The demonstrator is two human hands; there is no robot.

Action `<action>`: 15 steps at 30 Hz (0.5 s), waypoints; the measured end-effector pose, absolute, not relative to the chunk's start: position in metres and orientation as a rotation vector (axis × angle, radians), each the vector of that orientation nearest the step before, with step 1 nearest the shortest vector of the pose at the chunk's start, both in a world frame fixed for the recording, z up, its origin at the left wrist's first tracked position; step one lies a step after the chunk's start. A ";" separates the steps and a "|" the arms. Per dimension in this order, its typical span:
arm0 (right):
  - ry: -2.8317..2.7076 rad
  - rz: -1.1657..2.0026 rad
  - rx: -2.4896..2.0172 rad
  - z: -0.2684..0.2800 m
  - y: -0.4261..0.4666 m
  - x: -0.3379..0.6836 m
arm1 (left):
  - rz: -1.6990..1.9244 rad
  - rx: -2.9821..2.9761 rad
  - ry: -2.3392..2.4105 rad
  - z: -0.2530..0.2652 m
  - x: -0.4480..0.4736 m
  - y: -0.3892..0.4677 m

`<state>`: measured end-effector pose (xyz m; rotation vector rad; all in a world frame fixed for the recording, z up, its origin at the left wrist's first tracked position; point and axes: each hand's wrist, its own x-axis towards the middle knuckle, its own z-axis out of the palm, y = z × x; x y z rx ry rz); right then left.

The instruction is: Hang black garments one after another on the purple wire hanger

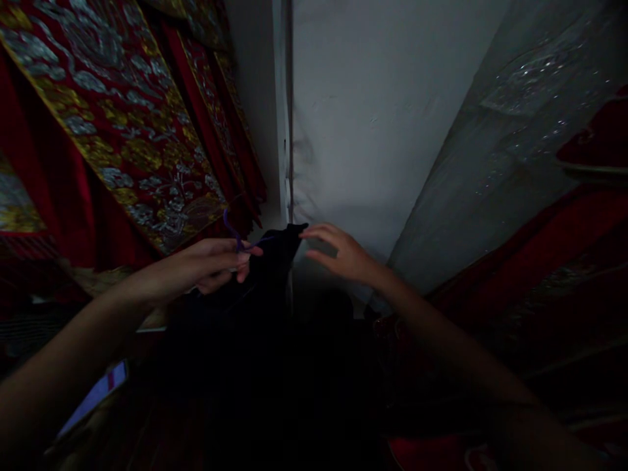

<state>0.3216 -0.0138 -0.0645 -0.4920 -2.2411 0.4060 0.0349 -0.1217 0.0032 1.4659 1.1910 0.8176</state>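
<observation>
My left hand (216, 261) is closed, its fingers curled around a purple cord (239, 243) that looks like yarn. One end of the cord curls up above the knuckles, and a thin strand runs right from the fingertips over dark cloth (275, 252). My right hand (343, 254) reaches in from the other side with thumb and fingers apart. Its fingertips are at the pointed top corner of the dark cloth; whether they touch it I cannot tell. The dim light hides the lower part of the cloth and anything small in the left fingers.
Red cloth embroidered in gold and silver (122, 124) hangs at the left. A white wall (373, 118) stands ahead, with a narrow vertical edge strip (283, 131). Sheer sequined fabric (490, 144) and red cloth (515, 242) are at the right. A lit screen (95, 399) lies lower left.
</observation>
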 end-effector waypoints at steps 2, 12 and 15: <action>-2.139 0.402 -0.587 -0.075 0.012 0.325 | 0.771 1.678 1.297 0.004 0.020 -0.116; -1.556 1.091 -0.779 -0.053 0.076 0.333 | 1.815 2.314 1.602 -0.004 0.008 -0.034; -1.407 0.965 -0.757 -0.036 0.091 0.338 | 2.002 2.531 1.623 -0.008 0.016 -0.034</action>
